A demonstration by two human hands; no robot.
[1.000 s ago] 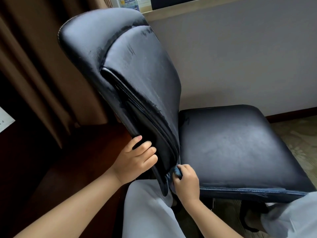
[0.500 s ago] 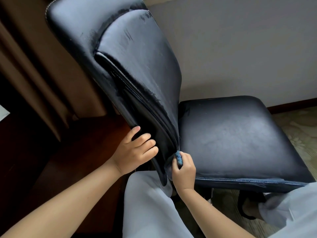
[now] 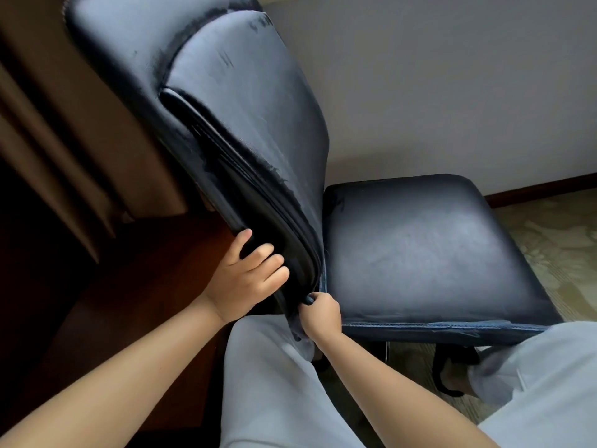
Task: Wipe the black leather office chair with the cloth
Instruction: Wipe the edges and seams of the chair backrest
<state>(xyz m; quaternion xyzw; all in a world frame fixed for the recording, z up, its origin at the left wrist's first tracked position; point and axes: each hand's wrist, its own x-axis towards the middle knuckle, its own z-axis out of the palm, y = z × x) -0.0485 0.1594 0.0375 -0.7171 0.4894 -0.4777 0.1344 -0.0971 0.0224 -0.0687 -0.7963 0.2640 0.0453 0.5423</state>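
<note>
The left hand [image 3: 247,279] grips the side edge of the chair [image 3: 245,130] back, thumb up against the dark rim and fingers [image 3: 271,263] curled over the padding — a brace that steadies the back. Just below and right of those fingers, the right hand [image 3: 321,313] is closed in a fist at the crease where back meets seat [image 3: 420,250]. The cloth [image 3: 309,299] barely shows, only a dark bit at the knuckles, so I judge the fist holds it.

The step in hand looks like working that crease. To do it well: keep the brace firm, press the cloth deep into the seam, and draw it along the seam in one steady pass rather than dabbing.
</note>
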